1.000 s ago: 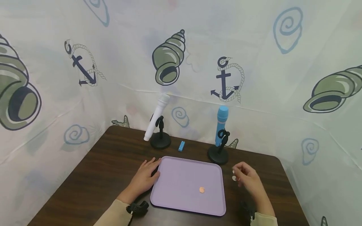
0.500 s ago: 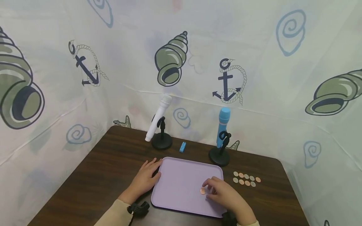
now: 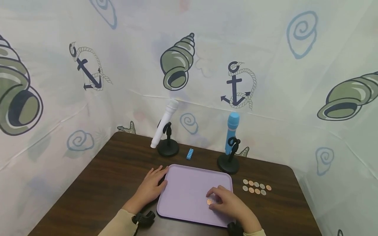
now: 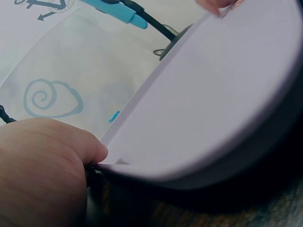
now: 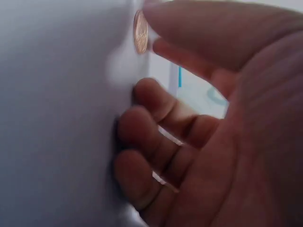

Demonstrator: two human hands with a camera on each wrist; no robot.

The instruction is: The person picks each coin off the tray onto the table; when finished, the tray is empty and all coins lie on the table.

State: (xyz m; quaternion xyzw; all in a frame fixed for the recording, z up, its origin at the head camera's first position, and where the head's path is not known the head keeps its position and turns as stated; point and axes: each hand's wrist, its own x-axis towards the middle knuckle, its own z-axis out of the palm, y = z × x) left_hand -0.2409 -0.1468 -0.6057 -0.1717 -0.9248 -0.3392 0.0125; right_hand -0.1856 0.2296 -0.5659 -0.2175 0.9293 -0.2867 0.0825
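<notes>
A copper-coloured coin is at the right part of the lilac tray, at its surface. My right hand has its thumb and index finger at opposite edges of the coin, pinching it. In the right wrist view the coin shows narrow beside the thumb tip, and the other fingers curl against the tray. My left hand lies with spread fingers at the tray's left edge. In the left wrist view its thumb touches the rim.
Two rows of copper and silver coins lie right of the tray. Behind it are a small blue studded brick, a white microphone and a blue microphone by black stands. A patterned cloth hangs behind the table.
My right hand has come from the coin rows on the right to the tray, and has closed on the coin there, shifting it slightly nearer. The left hand has stayed at the tray edge.
</notes>
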